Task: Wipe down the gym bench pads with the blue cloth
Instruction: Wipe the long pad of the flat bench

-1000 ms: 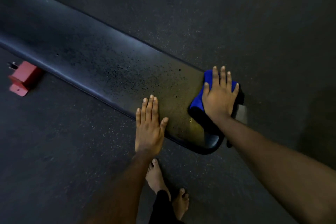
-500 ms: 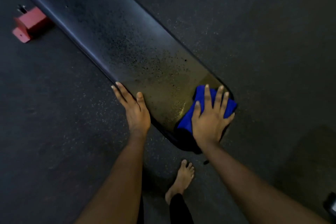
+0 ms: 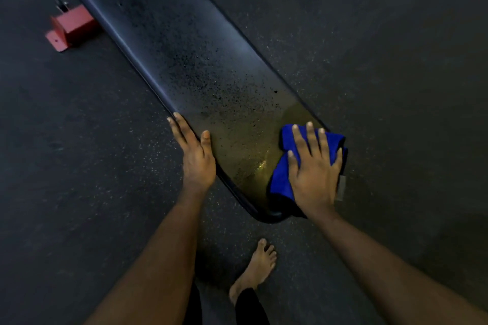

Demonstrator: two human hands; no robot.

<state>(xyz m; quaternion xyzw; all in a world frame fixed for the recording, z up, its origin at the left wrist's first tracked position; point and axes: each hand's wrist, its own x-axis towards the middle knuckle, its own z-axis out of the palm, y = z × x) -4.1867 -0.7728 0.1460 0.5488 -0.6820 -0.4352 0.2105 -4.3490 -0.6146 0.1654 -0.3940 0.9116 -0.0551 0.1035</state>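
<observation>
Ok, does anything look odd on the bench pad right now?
Yes: the bench pad is peppered with dark speckles mid-length, and a yellowish, wet-looking sheen sits at its near end beside the blue cloth under the right hand. No tear shows.

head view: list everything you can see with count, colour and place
bench pad: one, black, speckled, runs diagonally from upper left to lower middle
blue cloth: one, blue, on the pad's near right corner
red bracket: one, red, on the floor left of the pad, upper left
floor: dark, speckled, all around the pad
bare foot: one, on the floor below the pad's near end
left hand: one, against the pad's left edge, fingers straight
right hand: one, pressed flat on the cloth
</observation>
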